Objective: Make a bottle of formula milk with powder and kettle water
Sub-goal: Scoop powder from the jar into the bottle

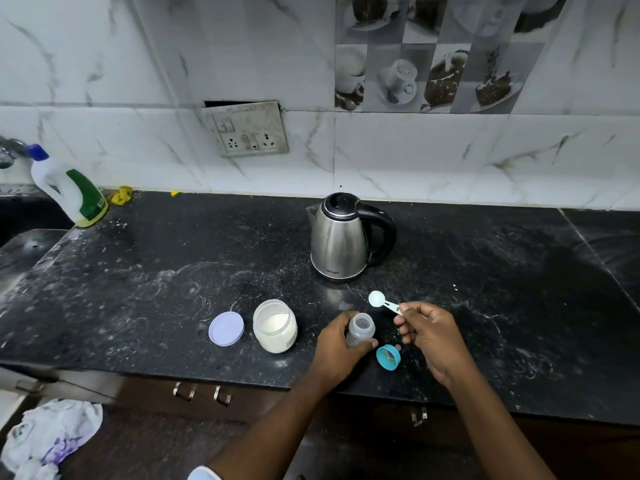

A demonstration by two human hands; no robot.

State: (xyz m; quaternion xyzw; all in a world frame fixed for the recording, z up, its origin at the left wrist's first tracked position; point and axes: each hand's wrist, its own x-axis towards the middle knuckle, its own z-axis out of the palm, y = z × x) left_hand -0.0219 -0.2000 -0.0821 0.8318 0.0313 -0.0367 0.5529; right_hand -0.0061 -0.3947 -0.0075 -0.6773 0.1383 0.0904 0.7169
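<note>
A small translucent plastic baby bottle (360, 329), open-topped, stands near the front edge of a speckled black stone counter (173, 271). The left hand (337, 348) curls its fingers and thumb around the bottle. Just right, the right hand (431, 336) pinches the handle of a white plastic scoop (381, 302), its round bowl raised above the bottle. A teal bottle cap (388, 357) lies between the hands. To the left sits an open clear jar (275, 325) of white powder, beside its flat lilac lid (226, 329). Farther back stands a brushed-steel kettle (341, 237) with a black handle.
</note>
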